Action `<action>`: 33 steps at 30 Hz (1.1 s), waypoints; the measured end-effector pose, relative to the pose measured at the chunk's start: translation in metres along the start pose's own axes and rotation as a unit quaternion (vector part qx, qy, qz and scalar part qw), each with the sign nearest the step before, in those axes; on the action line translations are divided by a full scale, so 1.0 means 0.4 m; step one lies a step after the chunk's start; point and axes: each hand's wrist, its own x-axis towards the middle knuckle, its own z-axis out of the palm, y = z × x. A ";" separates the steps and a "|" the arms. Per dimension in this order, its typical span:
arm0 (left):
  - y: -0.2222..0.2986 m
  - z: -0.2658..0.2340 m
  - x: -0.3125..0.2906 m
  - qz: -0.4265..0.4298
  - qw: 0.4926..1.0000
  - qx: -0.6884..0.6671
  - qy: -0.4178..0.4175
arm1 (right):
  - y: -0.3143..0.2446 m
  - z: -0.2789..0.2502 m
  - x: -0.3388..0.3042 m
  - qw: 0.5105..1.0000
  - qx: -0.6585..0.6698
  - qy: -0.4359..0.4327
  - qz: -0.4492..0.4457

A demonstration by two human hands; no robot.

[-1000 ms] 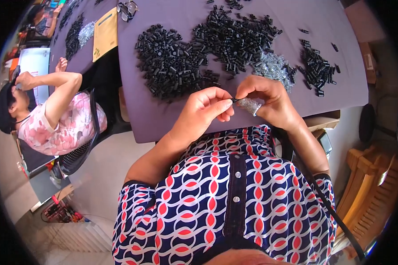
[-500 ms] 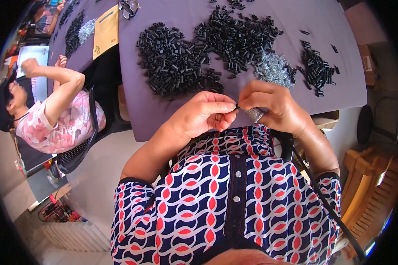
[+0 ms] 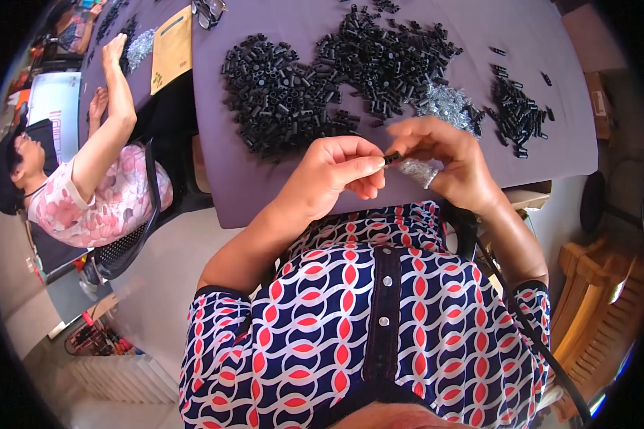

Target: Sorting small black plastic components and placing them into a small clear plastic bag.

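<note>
Between the thumb and fingers of my left hand [image 3: 336, 171] is a small black cylindrical part [image 3: 391, 158], its end pointing toward my right hand. My right hand [image 3: 451, 163] is just beside it, fingers apart and slightly blurred. A silvery, crinkled wrap [image 3: 418, 172] covers what looks like the tip of its thumb. Beyond my hands lie a large heap of black cylinders [image 3: 275, 96] and another black heap [image 3: 379, 57]. A pile of small clear, shiny pieces [image 3: 447, 107] adjoins the second heap. A smaller group of black parts [image 3: 519, 111] lies to the right.
The table [image 3: 222, 193] has a mauve cover. A yellow envelope [image 3: 172, 51] and a pair of glasses [image 3: 209, 12] lie at the far left. Another person [image 3: 100, 186] sits on my left with an arm stretched over the table. A wooden chair [image 3: 597, 307] stands at right.
My right fingers have come off the black part and lifted apart, showing more of it in my left hand. The person on the left has stretched an arm forward over the table.
</note>
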 end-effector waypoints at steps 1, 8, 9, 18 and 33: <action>0.003 0.003 0.001 0.021 1.000 0.018 0.009 | 0.001 -0.003 -0.002 0.996 0.079 0.014 0.044; 0.010 0.030 0.000 0.078 0.994 0.077 0.027 | -0.036 -0.037 0.004 0.964 -0.253 -0.041 -0.071; 0.013 0.042 -0.002 0.072 0.993 0.090 0.035 | -0.041 -0.032 0.004 0.960 -0.268 -0.026 -0.082; 0.007 0.058 0.002 0.057 0.989 0.139 0.009 | -0.010 -0.046 0.007 0.881 -0.408 -0.082 -0.224; -0.031 0.054 0.003 0.294 0.847 0.436 0.075 | 0.047 0.006 -0.019 0.945 -0.298 0.003 -0.132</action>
